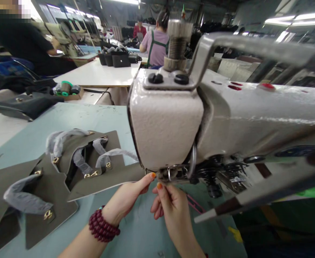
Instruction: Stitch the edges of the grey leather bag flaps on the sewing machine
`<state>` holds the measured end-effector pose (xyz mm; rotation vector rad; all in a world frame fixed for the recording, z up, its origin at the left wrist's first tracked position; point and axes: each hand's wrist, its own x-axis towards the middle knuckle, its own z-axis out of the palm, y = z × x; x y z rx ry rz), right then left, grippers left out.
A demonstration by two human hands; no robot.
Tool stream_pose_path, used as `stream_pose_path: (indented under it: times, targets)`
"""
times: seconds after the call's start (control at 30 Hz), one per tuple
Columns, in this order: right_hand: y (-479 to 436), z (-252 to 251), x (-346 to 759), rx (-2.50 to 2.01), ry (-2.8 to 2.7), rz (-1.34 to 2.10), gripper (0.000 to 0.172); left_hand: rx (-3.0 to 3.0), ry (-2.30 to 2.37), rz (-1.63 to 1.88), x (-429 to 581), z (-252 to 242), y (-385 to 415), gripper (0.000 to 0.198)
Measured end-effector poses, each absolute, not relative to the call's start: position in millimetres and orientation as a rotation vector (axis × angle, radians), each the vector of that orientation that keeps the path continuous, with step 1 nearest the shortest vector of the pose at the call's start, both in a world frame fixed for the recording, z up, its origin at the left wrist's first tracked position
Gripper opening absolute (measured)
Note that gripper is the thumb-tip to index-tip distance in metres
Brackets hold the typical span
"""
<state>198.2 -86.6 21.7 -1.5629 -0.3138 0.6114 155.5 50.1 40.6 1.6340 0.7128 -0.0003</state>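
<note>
A cream industrial sewing machine [168,118] fills the middle and right of the view. Under its head, my left hand [125,199] reaches up with the index finger stretched to the needle area [170,175]. My right hand [170,208] is beside it, thumb and finger pinched close to the same spot; what they hold is too fine to see. A dark red bead bracelet [102,225] sits on my left wrist. Olive-grey bag panels [93,161] with wrapped handles and gold fittings lie on the pale blue table [93,114], the nearest panel's edge reaching the machine.
A black bag [25,105] lies at the far left. Thread spools [66,89] sit in a small box behind the table. A white table [100,73] carries black bags [117,59]. Other people work at the left and in the background.
</note>
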Motion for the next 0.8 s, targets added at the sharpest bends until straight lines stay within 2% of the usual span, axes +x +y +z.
stream_pose_path:
  times: [0.27, 0.53, 0.8]
  targets:
    - [-94, 21, 192, -1.557, -0.34, 0.7, 0.045, 1.628, 0.805, -0.043, 161, 53, 46, 0.05]
    - [-99, 20, 187, -1.556, -0.377, 0.742, 0.045, 1.578, 0.947, -0.054, 159, 63, 37, 0.05]
    - [-106, 20, 183, -1.539, -0.365, 0.799, 0.045, 1.5, 0.963, 0.081, 155, 51, 24, 0.042]
